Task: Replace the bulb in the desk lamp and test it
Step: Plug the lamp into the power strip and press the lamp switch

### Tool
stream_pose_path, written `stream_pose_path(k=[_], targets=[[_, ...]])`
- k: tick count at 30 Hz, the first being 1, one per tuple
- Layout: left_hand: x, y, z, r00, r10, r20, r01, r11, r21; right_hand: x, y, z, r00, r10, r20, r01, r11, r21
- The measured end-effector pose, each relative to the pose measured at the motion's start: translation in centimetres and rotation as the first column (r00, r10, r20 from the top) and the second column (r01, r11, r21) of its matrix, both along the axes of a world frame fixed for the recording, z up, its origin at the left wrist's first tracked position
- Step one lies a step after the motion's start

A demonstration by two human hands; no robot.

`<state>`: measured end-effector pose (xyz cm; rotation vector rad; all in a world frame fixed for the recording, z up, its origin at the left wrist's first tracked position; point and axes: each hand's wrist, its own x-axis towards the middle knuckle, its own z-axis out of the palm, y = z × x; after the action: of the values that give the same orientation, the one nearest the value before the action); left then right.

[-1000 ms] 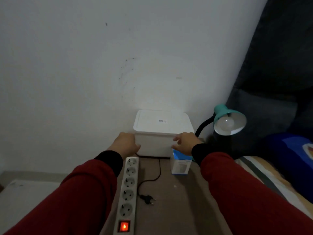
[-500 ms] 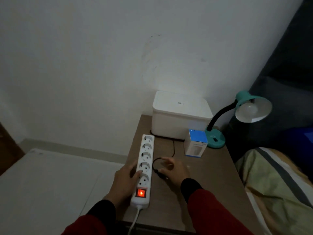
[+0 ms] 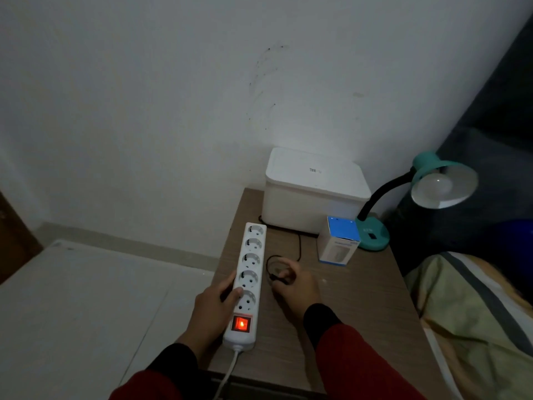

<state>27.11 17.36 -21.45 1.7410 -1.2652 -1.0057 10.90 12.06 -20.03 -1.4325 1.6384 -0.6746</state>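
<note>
1. My left hand [image 3: 215, 308] grips the white power strip [image 3: 248, 280] from its left edge, thumb lying over the top beside the lowest socket, fingers wrapped round the side.
2. The strip's red switch [image 3: 241, 323] glows at the near end, and its white cable runs off the front edge of the wooden table [image 3: 360, 307].
3. My right hand [image 3: 297, 290] sits just right of the strip, fingers curled and pinching the black plug [image 3: 277, 277] at the end of the lamp's black cord [image 3: 298, 243] (the plug itself is mostly hidden under my fingers).
4. The cord loops in front of my fingers, then runs back toward the white lidded box [image 3: 314, 194] by the wall.
5. The teal desk lamp [image 3: 432, 192] stands at the table's far right corner, its bulb [image 3: 435, 184] seated in the shade and unlit.
6. A small blue-topped bulb carton [image 3: 339, 243] stands upright between the cord and the lamp's base, just in front of the box.
7. A striped blanket [image 3: 473, 313] lies to the right of the table.
</note>
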Motion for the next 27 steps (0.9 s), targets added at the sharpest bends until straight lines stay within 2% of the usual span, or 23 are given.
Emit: stream_pose_path(k=[2, 4, 8, 10, 14, 19, 22, 27], targets=[[-0.1, 0.1, -0.1, 1.000, -0.004, -0.005, 0.004, 1.000, -0.002, 0.4, 0.1, 0.6, 0.949, -0.111, 0.294, 0.101, 0.994, 0.049], [-0.2, 0.2, -0.1, 1.000, -0.003, -0.021, 0.003, 1.000, 0.003, 0.6, 0.0, 1.3, 0.858, -0.146, 0.493, 0.129, 0.989, 0.070], [-0.4, 0.3, -0.1, 0.997, 0.019, -0.071, -0.018, 1.000, 0.009, 0.8, -0.2, 3.0, 0.810, -0.032, 0.585, 0.047, 0.999, -0.011], [-0.4, 0.4, -0.1, 0.997, 0.027, -0.079, -0.027, 1.000, 0.002, 1.0, -0.4, 3.3, 0.815, 0.015, 0.580, 0.006, 0.999, -0.033], [-0.3, 0.4, -0.3, 0.990, 0.051, -0.135, -0.050, 0.999, 0.010, 1.8, 0.0, 3.2, 0.883, 0.075, 0.463, -0.064, 0.997, -0.039], [-0.1, 0.3, -0.6, 0.976, 0.051, -0.213, -0.045, 0.998, 0.036, 3.0, 0.1, 2.0, 0.944, 0.091, 0.317, -0.060, 0.993, -0.106], [0.0, 0.3, -0.7, 0.984, 0.035, -0.177, -0.030, 0.999, 0.030, 3.7, -0.2, 1.5, 0.949, 0.034, 0.313, 0.009, 0.991, -0.133], [0.2, 0.1, -0.6, 0.992, 0.020, -0.124, -0.018, 1.000, 0.013, 4.6, -0.3, 1.2, 0.993, 0.070, 0.090, -0.048, 0.972, -0.231]])
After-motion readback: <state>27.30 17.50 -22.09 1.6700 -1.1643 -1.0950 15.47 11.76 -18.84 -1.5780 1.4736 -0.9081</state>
